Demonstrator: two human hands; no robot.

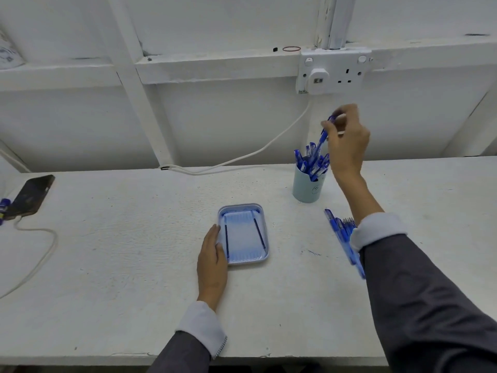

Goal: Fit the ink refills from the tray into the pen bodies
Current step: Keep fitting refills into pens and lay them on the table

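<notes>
The blue plastic pen point(324, 137), pinched by the right hand point(348, 146), is best held upright. The pale-blue plastic tray point(242, 206) is touched by the relaxed left hand point(212, 261)

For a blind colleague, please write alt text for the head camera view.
A person's right hand holds a blue pen above a pale cup full of blue pens, while the left hand rests against a tray holding two ink refills on a white table.
</notes>
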